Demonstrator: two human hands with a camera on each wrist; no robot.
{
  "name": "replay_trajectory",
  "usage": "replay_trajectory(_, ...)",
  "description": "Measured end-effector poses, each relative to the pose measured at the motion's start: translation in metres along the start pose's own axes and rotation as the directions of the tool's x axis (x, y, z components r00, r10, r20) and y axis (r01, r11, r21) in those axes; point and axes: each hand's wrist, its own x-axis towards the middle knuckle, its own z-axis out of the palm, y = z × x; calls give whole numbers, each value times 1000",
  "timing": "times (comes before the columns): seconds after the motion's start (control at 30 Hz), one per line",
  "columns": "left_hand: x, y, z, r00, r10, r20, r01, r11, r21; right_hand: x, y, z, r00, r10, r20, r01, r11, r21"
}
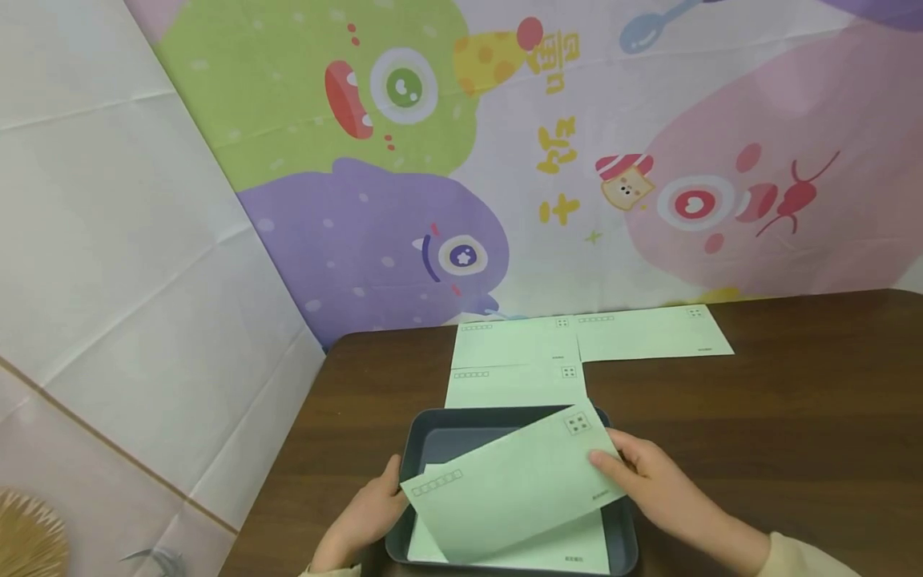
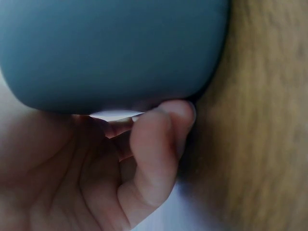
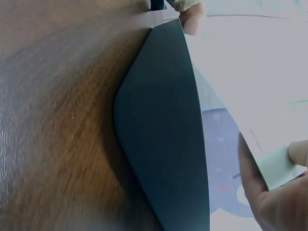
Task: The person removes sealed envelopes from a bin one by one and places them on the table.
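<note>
My right hand [image 1: 659, 481] pinches the right end of a pale green envelope [image 1: 519, 489] with the thumb on top. This envelope is tilted above a dark grey tray [image 1: 623, 533], its left corner over the tray's left rim. At least one more envelope [image 1: 577, 545] lies in the tray beneath it. My left hand [image 1: 368, 509] holds the tray's left side; in the left wrist view its curled fingers [image 2: 154, 154] touch the tray's outer wall [image 2: 115, 57]. The right wrist view has the thumb [image 3: 299, 153] on the envelope corner, beside the tray wall [image 3: 161, 125].
Behind the tray, three envelopes lie on the brown table [image 1: 764, 417]: one at back left [image 1: 515, 343], one at back right [image 1: 652, 332], one nearer [image 1: 515, 389]. A cartoon-printed cloth [image 1: 577, 264] hangs behind the table. White sheeting [image 1: 144, 264] is on the left.
</note>
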Motion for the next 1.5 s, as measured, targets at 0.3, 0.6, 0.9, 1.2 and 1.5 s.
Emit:
replay_trajectory(0.3,-1,3,0,999,-45,11,45,999,-22,2,5,-9,985,-36,-168,42,999,33)
replay_trajectory(0.6,1,2,-1,995,-72,62,76,995,-62,4,10,-27,958,32,-286,-19,999,47)
replay_trajectory(0.9,0,1,-1,996,-63,63,67,996,-62,3,22,-55,913,57,-403,-72,997,-23)
replay_trajectory(1.2,-1,1,-1,996,-60,73,65,995,-72,2,37,-80,854,71,-515,-117,992,-57)
replay_trajectory(1.5,1,-1,0,995,-61,75,67,995,-70,-2,50,-105,836,122,-534,-177,983,-54)
